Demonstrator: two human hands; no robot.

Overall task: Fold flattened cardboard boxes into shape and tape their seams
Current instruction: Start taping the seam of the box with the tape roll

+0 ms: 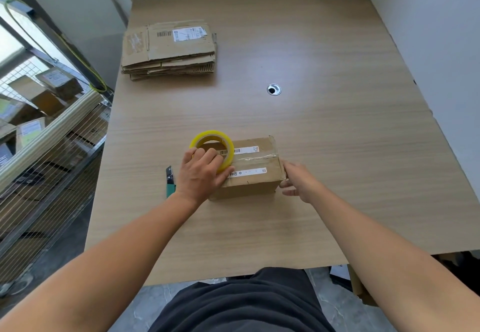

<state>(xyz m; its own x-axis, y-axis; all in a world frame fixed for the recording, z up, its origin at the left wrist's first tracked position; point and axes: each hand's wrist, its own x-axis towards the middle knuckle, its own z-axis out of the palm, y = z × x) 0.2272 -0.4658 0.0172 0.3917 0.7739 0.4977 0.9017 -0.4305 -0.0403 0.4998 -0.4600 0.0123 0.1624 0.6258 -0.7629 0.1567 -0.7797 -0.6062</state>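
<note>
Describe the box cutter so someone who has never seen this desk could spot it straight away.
Start at the big wooden table; toward its near edge stands a folded cardboard box with a yellow tape roll on top. Just left of that box, beside the wrist of the left hand, lies the cutter. It is the only slim green-and-black thing on the tabletop.

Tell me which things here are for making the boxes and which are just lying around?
For the job: box, right hand touching its end; yellow tape roll, held by left hand; stack of flattened boxes; green cutter, probably for the tape.
Just lying about: metal cable hole in the table; wire cart beside it.
</note>
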